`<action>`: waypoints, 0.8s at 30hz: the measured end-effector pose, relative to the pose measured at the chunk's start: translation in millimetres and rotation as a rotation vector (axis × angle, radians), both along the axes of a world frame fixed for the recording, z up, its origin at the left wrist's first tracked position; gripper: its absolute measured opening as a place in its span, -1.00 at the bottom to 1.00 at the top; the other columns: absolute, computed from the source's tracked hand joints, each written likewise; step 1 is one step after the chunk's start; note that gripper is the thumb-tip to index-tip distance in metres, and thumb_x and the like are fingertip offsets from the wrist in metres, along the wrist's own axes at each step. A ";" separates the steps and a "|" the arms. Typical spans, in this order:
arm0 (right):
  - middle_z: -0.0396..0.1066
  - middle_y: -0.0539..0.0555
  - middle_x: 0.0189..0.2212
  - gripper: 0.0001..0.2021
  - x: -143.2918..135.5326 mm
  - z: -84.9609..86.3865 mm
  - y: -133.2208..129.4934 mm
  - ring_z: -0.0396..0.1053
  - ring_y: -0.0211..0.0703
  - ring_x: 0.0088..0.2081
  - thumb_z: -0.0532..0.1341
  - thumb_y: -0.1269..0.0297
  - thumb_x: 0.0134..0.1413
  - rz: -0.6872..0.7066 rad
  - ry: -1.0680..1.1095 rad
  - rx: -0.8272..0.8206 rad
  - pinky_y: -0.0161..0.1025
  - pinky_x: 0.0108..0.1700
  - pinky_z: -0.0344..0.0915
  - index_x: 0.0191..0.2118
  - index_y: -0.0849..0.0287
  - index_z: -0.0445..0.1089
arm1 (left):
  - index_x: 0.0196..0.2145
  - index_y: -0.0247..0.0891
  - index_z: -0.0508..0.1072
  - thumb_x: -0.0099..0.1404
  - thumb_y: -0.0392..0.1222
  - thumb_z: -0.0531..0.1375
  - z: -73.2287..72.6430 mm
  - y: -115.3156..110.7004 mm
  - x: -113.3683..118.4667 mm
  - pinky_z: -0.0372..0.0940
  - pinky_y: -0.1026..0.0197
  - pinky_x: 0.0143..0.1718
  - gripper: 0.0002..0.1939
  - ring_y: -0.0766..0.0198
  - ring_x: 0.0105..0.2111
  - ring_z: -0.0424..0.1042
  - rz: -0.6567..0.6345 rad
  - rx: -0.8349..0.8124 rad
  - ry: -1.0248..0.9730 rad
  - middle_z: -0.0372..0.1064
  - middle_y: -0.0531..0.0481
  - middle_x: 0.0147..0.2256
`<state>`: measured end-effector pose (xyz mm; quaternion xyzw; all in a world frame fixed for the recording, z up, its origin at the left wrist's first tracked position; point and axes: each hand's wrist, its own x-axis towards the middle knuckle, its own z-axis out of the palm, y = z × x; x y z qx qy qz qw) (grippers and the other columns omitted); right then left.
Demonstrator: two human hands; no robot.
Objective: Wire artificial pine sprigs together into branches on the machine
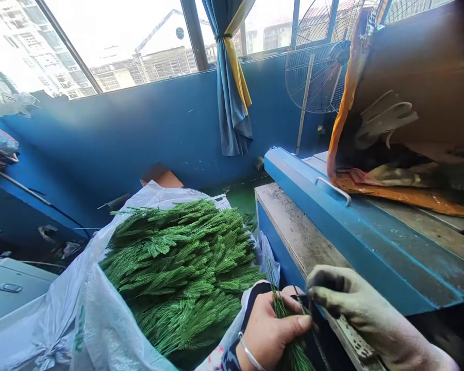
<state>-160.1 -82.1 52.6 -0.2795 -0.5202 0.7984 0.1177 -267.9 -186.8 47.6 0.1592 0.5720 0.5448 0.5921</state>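
My left hand [266, 330], bare with a silver bangle at the wrist, is closed around a small bunch of green artificial pine sprigs [298, 356]. Needles stick out above and below its fingers. Just to the right, my right hand [350, 301] wears a pale, dirt-stained work glove. Its thumb and fingers are pinched together close to the left fingertips, at a dark thing I cannot make out. Left of both hands, a large heap of pine sprigs [189, 257] fills an open white woven sack [104, 314].
A worn bench edge [301, 239] runs beside my right hand, with a blue metal cover [355, 226] and its handle behind. An orange-edged box [410, 67] holding gloves stands at right. A fan [320, 62] and curtain [234, 82] are by the windows; a grey cabinet [19, 293] is left.
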 end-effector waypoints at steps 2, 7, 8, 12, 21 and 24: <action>0.20 -0.11 -0.62 -0.74 -0.2 -6.5 5.8 0.14 -0.37 -0.58 0.27 0.14 -0.17 -0.107 0.001 -0.056 -0.41 -0.55 0.07 -0.48 0.21 0.24 | -0.55 -0.31 0.33 -0.20 -0.10 0.37 -3.9 3.9 0.0 0.12 0.33 -0.57 -0.66 0.44 -0.66 0.23 -0.003 0.006 -0.025 0.33 0.09 -0.62; 0.12 -0.11 -0.62 -0.70 -15.6 -2.0 27.1 0.02 -0.41 -0.58 0.19 0.06 -0.07 -0.183 0.027 0.258 -0.41 -0.56 -0.01 -0.48 0.22 0.21 | -0.46 -0.33 0.33 -0.12 0.00 0.32 12.1 47.9 -35.6 0.14 0.32 -0.63 -0.62 0.40 -0.70 0.26 -0.043 0.103 0.085 0.39 0.01 -0.63; 0.13 -0.11 -0.62 -0.69 -21.1 2.8 32.2 0.01 -0.40 -0.58 0.17 0.04 -0.05 -0.181 0.032 0.317 -0.40 -0.56 -0.02 -0.48 0.23 0.22 | -0.46 -0.34 0.34 -0.10 -0.01 0.31 22.1 60.5 -49.1 0.13 0.33 -0.63 -0.63 0.39 -0.69 0.29 -0.123 0.137 0.109 0.41 -0.02 -0.62; 0.16 -0.09 -0.58 -0.73 -37.0 21.0 43.7 0.04 -0.39 -0.55 0.11 0.08 0.02 -0.171 0.067 0.439 -0.39 -0.53 0.02 -0.40 0.23 0.25 | -0.48 -0.38 0.40 -0.11 -0.12 0.34 65.6 94.0 -93.9 0.12 0.37 -0.65 -0.71 0.39 -0.67 0.31 -0.463 0.217 0.217 0.41 -0.03 -0.61; 0.31 -0.01 -0.44 -0.79 51.7 -20.4 1.1 0.26 -0.28 -0.38 -0.04 0.19 0.14 0.011 -0.309 0.848 -0.34 -0.32 0.19 -0.36 0.14 0.27 | -0.45 -0.40 0.46 -0.03 -0.14 0.25 5.1 27.2 -19.5 0.00 0.41 -0.77 -0.76 0.44 -0.76 0.23 -0.533 0.012 -0.187 0.34 0.04 -0.70; 0.33 0.00 -0.43 -0.75 83.9 -43.0 -2.7 0.29 -0.24 -0.37 -0.08 0.16 0.14 0.025 -0.474 0.847 -0.31 -0.30 0.23 -0.37 0.12 0.27 | -0.46 -0.39 0.45 -0.03 -0.08 0.26 -14.2 18.9 6.1 0.06 0.42 -0.71 -0.73 0.43 -0.72 0.27 -0.389 0.005 -0.208 0.31 0.07 -0.72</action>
